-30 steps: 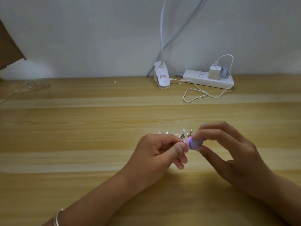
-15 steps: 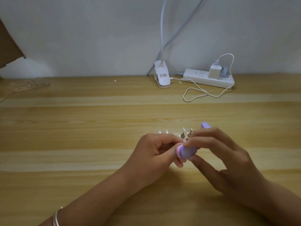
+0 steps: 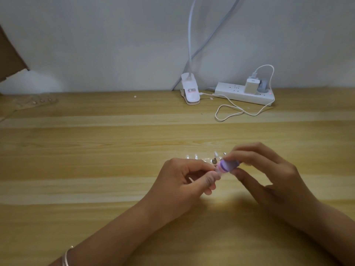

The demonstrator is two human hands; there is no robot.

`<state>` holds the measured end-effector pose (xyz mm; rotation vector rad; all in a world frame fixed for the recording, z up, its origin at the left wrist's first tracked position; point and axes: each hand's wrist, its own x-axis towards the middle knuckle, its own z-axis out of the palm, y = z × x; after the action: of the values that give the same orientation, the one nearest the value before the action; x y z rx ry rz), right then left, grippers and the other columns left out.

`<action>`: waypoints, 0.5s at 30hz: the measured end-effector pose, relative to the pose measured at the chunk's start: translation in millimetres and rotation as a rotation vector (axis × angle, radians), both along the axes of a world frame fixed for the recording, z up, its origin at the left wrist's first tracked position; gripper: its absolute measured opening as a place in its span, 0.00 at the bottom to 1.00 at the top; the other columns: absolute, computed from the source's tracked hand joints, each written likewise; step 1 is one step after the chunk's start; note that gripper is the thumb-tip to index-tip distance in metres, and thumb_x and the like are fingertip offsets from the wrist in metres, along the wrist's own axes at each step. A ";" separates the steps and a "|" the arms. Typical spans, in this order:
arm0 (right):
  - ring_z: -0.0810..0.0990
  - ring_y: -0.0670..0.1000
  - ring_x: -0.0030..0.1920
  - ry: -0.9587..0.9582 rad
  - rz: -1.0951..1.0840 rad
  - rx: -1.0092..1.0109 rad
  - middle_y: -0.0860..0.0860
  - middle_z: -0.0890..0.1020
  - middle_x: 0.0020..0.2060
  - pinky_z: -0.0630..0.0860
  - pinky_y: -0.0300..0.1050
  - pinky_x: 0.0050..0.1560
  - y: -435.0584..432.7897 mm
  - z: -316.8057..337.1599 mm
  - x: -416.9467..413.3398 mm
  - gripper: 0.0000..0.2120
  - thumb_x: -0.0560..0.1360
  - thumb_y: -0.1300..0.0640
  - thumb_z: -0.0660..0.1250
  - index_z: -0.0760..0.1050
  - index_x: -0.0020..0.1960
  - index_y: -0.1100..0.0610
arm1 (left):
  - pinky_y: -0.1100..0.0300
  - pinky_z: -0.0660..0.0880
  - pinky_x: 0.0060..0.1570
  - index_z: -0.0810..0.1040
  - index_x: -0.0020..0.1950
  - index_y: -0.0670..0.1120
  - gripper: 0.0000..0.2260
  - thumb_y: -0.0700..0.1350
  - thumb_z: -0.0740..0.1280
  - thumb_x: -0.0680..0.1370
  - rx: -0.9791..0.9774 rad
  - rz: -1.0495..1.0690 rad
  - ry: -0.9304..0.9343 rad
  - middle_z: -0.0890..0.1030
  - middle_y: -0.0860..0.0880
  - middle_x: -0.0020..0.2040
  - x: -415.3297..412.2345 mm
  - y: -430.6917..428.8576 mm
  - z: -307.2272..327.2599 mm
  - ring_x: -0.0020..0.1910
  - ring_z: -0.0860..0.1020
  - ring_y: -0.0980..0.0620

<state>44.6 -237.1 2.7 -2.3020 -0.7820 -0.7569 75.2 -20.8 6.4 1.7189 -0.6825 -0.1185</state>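
Both hands meet over the middle of the wooden table [image 3: 96,150]. My right hand [image 3: 269,175] pinches a small purple cylinder [image 3: 228,165] between thumb and fingertips. Its pink end faces my left hand [image 3: 184,181], whose thumb and forefinger pinch something small right at that end; the fingers hide what it is. Behind the hands lies a clear plastic strip [image 3: 203,158] holding small silvery button-like pieces.
At the back stand a white clip lamp base [image 3: 190,91] and a white power strip [image 3: 244,94] with a charger and a looping white cable [image 3: 230,112]. A second clear strip [image 3: 36,100] lies far left, under a cardboard edge [image 3: 9,58].
The purple cylinder dropped lower half a second ago and is now raised again and turned more level, pink end toward my left hand. Both hands stay close together.
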 end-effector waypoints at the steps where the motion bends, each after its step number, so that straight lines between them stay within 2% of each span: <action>1: 0.81 0.49 0.54 0.005 -0.002 0.011 0.52 0.80 0.53 0.78 0.52 0.56 1.5 0.0 -0.5 0.09 0.78 0.62 0.69 0.81 0.58 0.61 | 0.70 0.72 0.33 0.85 0.46 0.43 0.04 0.40 0.70 0.77 0.004 0.000 0.002 0.83 0.48 0.35 0.3 0.1 -0.5 0.33 0.82 0.54; 4: 0.81 0.50 0.56 -0.016 0.053 -0.003 0.51 0.80 0.55 0.72 0.53 0.69 15.4 -6.5 -8.4 0.10 0.80 0.60 0.66 0.82 0.58 0.61 | 0.67 0.73 0.35 0.85 0.45 0.47 0.04 0.45 0.70 0.76 0.015 -0.036 0.001 0.84 0.50 0.35 0.5 1.1 -0.2 0.33 0.81 0.56; 6: 0.81 0.51 0.56 -0.051 0.089 -0.043 0.51 0.80 0.55 0.71 0.49 0.69 15.8 -7.4 -10.0 0.10 0.81 0.62 0.65 0.82 0.58 0.62 | 0.65 0.74 0.35 0.85 0.45 0.49 0.04 0.45 0.71 0.75 0.012 -0.046 -0.007 0.84 0.51 0.35 0.5 1.5 0.2 0.34 0.81 0.55; 10: 0.82 0.52 0.55 -0.040 -0.001 -0.029 0.53 0.81 0.53 0.77 0.55 0.60 2.4 -1.1 -2.8 0.10 0.79 0.61 0.66 0.81 0.58 0.61 | 0.68 0.73 0.34 0.86 0.48 0.43 0.05 0.41 0.71 0.76 0.026 -0.012 -0.006 0.84 0.47 0.36 0.3 0.6 -0.4 0.34 0.83 0.52; 12: 0.81 0.51 0.56 -0.034 0.008 -0.006 0.53 0.80 0.54 0.76 0.55 0.65 9.1 -3.0 -5.2 0.10 0.79 0.61 0.66 0.81 0.58 0.61 | 0.67 0.74 0.34 0.86 0.48 0.42 0.06 0.41 0.70 0.76 0.015 -0.015 -0.004 0.84 0.48 0.36 0.2 0.5 -0.5 0.34 0.82 0.52; 15: 0.81 0.50 0.56 -0.067 0.081 -0.032 0.52 0.81 0.54 0.70 0.46 0.70 18.8 -6.5 -11.3 0.10 0.80 0.63 0.65 0.82 0.58 0.62 | 0.67 0.73 0.34 0.86 0.48 0.43 0.06 0.40 0.69 0.76 -0.017 -0.031 -0.002 0.83 0.51 0.34 -0.1 0.7 1.0 0.34 0.80 0.54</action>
<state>33.4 -218.3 -3.8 -2.2678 -0.9187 -0.7940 75.1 -20.2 7.4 1.6926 -0.7097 -0.1320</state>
